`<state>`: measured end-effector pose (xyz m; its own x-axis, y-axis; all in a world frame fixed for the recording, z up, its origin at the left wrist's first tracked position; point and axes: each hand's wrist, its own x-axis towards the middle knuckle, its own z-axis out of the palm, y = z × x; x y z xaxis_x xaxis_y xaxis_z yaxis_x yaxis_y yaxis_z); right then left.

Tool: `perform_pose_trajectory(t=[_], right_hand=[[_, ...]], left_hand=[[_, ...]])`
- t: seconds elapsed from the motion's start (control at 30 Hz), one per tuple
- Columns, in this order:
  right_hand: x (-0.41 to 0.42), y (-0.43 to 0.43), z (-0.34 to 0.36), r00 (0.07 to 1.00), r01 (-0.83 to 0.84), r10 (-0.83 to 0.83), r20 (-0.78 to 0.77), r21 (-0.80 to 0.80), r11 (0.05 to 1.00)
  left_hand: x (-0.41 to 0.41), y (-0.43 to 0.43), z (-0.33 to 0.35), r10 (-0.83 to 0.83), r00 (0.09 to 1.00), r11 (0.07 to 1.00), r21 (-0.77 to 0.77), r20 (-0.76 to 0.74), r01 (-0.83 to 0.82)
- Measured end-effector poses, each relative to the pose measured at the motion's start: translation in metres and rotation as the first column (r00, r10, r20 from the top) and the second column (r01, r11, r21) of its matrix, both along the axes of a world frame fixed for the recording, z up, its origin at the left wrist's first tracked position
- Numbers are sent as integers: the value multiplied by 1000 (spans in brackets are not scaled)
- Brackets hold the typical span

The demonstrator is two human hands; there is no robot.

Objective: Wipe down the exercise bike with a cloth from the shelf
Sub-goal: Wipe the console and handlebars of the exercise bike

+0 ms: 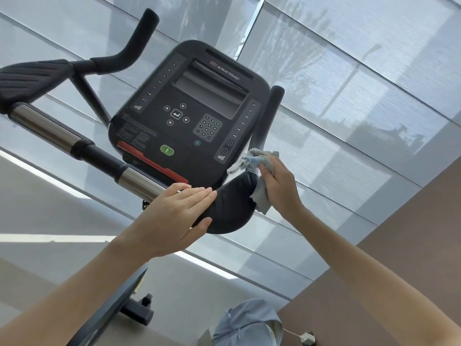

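— Where's the cloth (260, 158)?

— Bunched in the right hand (279, 182). The fingers curl round it and press it against the far right end of the black arm pad (232, 206), just at the foot of the right upright grip (270, 113). One grey corner hangs down below the hand.

— And the left hand (178, 213)?

— It lies flat on the near end of the same pad, fingers straight and together, thumb along the pad's lower edge. It holds nothing.

— So both hands are on the exercise bike (104, 156)?

— Yes, on its right-hand pad, just below the console (192, 108). The console's screen is dark, and a green button (166, 150) sits near its lower edge. A chrome bar (42, 126) runs left from under the left hand toward the other arm pad (32, 78). Pale window blinds (361, 78) fill the background.
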<state>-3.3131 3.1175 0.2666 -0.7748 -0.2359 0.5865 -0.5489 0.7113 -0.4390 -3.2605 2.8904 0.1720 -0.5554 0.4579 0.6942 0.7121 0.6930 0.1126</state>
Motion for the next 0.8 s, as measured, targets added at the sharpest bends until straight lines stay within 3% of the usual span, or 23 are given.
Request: perform_pose_trajectory(t=[0.1,0.37,0.53,0.63,0.8], right_hand=[[-6,-5,-15,997,4,-8,72,55,998],[24,-11,-45,999,38,-38,-18,-5,999],[70,-9,-62,999,2,-4,36,53,999],[77,-1,-39,995,-75,71,69,58,995],[20,-4,18,1000,1,0,16,-56,998]], left_hand=[[0,0,0,2,1000,1000,3,-7,-2],[2,2,-3,16,1000,1000,10,-23,-16],[0,-1,-3,21,998,1000,-12,-54,-22],[1,-4,-6,30,997,999,-22,-76,-31],[2,-7,-10,48,993,999,-15,-110,-50]])
